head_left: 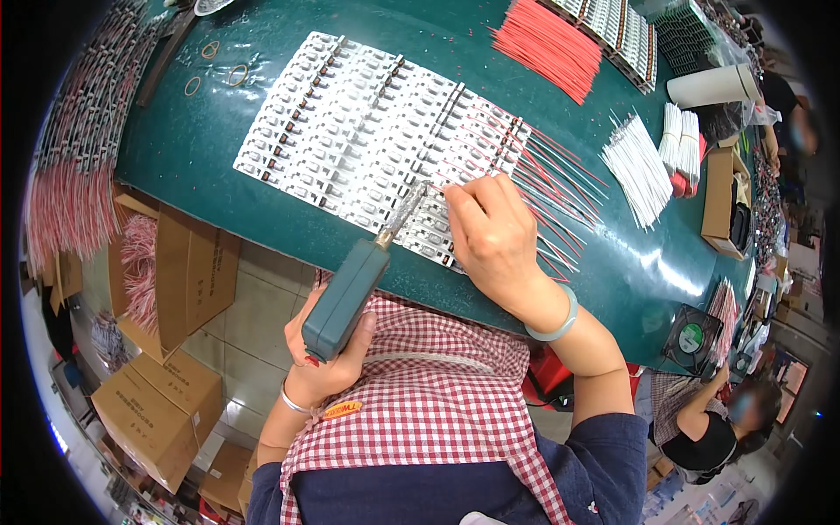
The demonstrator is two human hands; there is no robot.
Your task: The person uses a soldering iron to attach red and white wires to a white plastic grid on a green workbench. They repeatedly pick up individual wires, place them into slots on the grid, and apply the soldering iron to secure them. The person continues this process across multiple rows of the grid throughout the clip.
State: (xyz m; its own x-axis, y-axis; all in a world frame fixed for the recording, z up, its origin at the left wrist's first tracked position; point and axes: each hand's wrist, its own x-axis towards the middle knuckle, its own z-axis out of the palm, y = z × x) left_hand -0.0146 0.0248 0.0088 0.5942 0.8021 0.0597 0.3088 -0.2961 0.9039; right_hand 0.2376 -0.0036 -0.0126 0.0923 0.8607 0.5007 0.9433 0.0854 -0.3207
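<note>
A person's left hand [341, 369] was closed around the green handle of an iron [344, 302]. The right hand [495, 229] was bent over a white panel [367, 166], thumb and finger drawn together in a pinch; whether a wire end sat between them was too small to tell.

The iron's metal tip [422, 190] lay just left of the right fingertips, close to the panel's surface. The right fingers were the nearer to that tip; the left fingers were well back, at the handle. The iron's long axis ran on a slant, from the left fingers forward and rightward, so it pointed toward the spot just left of the right fingertips.

The panel, set with rows of small parts, spread under the right fingers and mostly to their left, its long axis running left to right and slanting toward the person. Red and white wires [560, 191] fanned out ahead and to the right of the right fingers, running rightward and slightly nearer the person. Farther ahead on the green table [197, 118] was a red bundle [549, 52]; to the right, a white bundle [636, 171].
</note>
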